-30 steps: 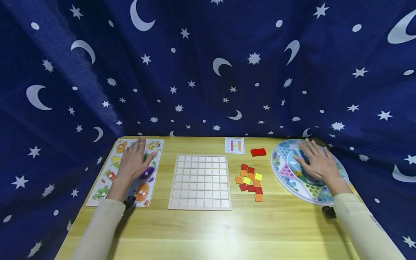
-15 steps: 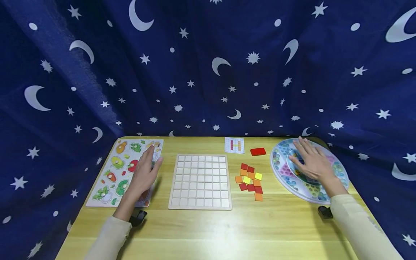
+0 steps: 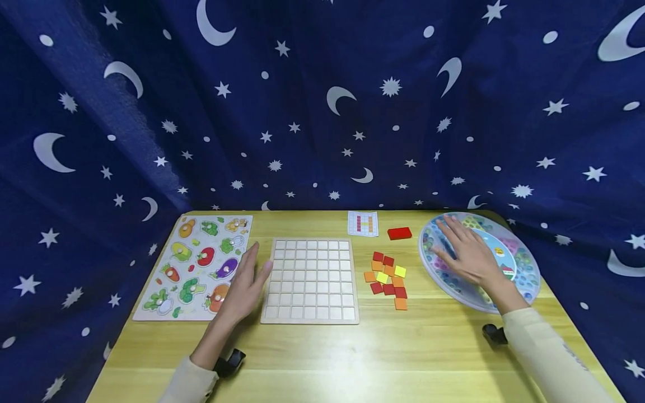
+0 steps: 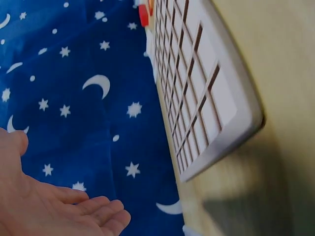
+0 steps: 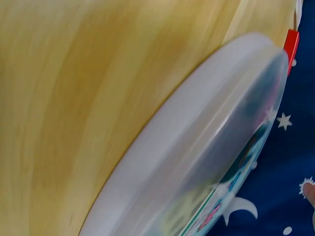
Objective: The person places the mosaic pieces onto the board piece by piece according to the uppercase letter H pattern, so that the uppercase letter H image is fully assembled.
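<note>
My left hand (image 3: 245,291), fingers straight, hovers between the vegetable puzzle board (image 3: 151,280) and the pale wooden grid board (image 3: 312,323). In the left wrist view that hand (image 4: 64,209) has its palm turned up toward the camera, holding nothing, with the grid board (image 4: 236,113) to its right. Spread fingers of my right hand (image 3: 468,254) overlap the left part of a round, colourful board (image 3: 526,263). The right wrist view shows this board's thick pale rim (image 5: 162,147) and only a fingertip (image 5: 309,191) at the edge.
Loose red, orange and yellow square tiles (image 3: 400,304) lie right of the grid board. Behind them are a red block (image 3: 400,233) and a small pattern card (image 3: 363,224). A dark blue curtain (image 3: 302,168) with moons and stars surrounds the wooden table (image 3: 363,358).
My left hand has moved right and nearer, off the vegetable puzzle toward the grid board. My right hand has shifted left across the round board. The tiles stay put.
</note>
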A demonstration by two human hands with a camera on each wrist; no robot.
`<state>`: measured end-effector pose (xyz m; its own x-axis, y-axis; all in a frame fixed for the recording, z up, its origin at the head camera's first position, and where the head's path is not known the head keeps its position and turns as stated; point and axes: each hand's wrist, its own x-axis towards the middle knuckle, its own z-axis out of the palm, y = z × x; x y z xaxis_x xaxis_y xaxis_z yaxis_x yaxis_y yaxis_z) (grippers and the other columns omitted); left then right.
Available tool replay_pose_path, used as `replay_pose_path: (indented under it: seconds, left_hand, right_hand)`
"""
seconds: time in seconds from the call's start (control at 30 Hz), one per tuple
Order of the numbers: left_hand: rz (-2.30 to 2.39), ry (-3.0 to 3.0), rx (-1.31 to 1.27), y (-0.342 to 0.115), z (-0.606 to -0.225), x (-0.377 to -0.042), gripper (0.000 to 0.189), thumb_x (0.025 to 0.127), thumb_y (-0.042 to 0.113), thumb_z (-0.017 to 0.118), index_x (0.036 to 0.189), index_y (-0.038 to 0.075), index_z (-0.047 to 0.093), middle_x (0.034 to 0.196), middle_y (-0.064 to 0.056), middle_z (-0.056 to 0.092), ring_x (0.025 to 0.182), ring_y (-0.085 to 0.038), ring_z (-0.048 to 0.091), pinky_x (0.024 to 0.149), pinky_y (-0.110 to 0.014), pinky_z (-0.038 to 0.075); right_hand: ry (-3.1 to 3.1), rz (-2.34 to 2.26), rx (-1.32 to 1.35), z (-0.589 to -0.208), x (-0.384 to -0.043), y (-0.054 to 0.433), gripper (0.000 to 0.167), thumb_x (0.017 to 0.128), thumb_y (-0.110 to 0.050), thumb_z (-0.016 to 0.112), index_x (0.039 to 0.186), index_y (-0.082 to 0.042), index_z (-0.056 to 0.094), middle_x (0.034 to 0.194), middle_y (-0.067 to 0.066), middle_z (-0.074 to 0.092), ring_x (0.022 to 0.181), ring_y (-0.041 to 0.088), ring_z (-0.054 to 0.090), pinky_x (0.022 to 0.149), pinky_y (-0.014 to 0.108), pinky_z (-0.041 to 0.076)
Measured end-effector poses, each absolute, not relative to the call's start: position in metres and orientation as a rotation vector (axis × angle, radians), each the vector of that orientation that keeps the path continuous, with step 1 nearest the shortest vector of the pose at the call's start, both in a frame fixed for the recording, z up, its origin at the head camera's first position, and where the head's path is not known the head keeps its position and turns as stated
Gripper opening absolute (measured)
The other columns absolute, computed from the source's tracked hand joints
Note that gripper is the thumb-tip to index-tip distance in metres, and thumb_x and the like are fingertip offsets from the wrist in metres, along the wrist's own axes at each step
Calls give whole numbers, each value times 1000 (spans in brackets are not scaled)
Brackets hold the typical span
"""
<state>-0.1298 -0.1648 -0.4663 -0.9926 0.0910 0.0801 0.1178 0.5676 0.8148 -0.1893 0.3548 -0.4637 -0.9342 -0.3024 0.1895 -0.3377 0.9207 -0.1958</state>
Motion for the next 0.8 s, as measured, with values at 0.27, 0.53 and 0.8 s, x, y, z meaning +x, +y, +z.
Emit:
replay_pose_path:
  seconds: [0.27,0.53,0.8]
  left_hand:
    - [-1454,-2739,-159,-146,-476,-116,83,100,45,51,157,3,7,163,-18,6,151,-37,9,118,-57,14]
    - [-1465,-2740,-165,-134,-486,-104,89,97,42,57,157,3,5,162,-22,7,149,-43,10,115,-62,17]
    - [-1506,-2752,-87,-133,-493,-98,99,92,52,61,158,8,2,161,-19,8,147,-44,11,111,-68,19]
  right_hand:
    - [-2875,391,557,-462,-185,338,73,95,-44,57,154,-12,30,162,13,22,149,37,20,109,68,22]
    - [-2844,478,631,-467,-173,314,73,93,-36,63,155,-13,30,159,15,29,141,43,33,107,65,29]
    - [-2847,593,714,-468,-164,286,71,93,-37,63,153,-13,34,156,16,36,139,42,37,108,63,29]
